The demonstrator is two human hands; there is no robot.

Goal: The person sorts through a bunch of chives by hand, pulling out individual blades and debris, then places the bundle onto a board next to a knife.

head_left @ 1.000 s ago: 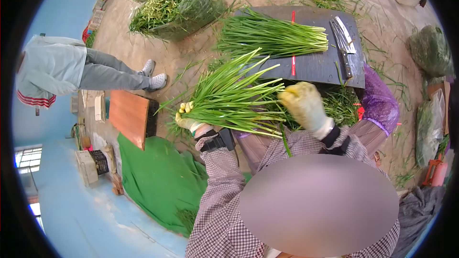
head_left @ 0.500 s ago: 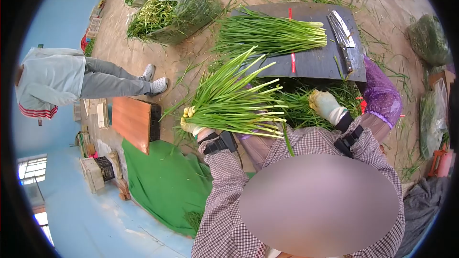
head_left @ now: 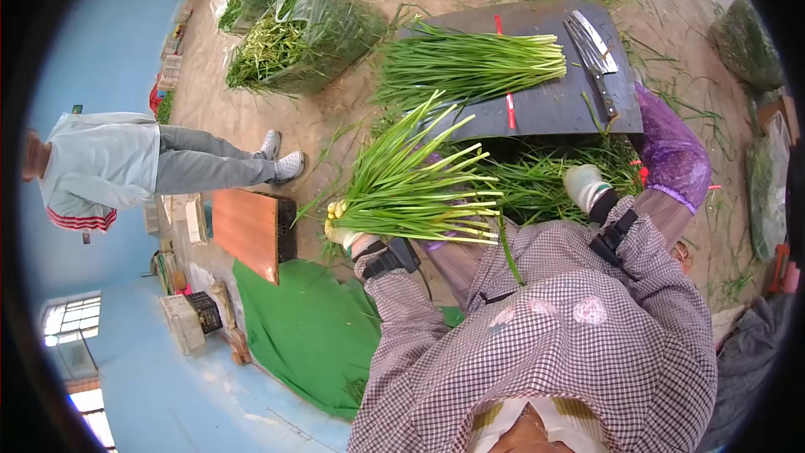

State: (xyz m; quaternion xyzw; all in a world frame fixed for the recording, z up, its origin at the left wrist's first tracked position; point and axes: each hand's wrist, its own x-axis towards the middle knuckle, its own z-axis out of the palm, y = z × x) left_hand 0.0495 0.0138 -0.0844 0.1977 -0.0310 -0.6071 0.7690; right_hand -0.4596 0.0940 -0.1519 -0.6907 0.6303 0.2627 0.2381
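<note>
My left hand (head_left: 345, 233), in a pale glove, is closed around a loose bunch of long green garlic chives (head_left: 411, 193), its pale stem ends fanned out to the right. My right hand (head_left: 584, 184), also gloved, rests on a heap of chives (head_left: 537, 180) between my lap and the board; its fingers are bent down and partly hidden. On the dark board (head_left: 545, 117) ahead, a thick, aligned bundle of chives (head_left: 478, 63) lies across red strips (head_left: 510, 109). A black-handled knife (head_left: 601, 88) lies right of the bundle, with another blade alongside.
Plastic bags stuffed with greens (head_left: 314, 38) stand at the upper left; another filled bag (head_left: 749, 46) is at the right. A person (head_left: 109, 155) stands at the left beside a brown panel (head_left: 246, 231). A green cloth (head_left: 310, 335) covers the lower left. Loose blades litter the floor.
The camera view has tilted, showing more of my checked clothing. My right hand has shifted slightly right over the heap. My left hand still grips its bunch, almost unmoved.
</note>
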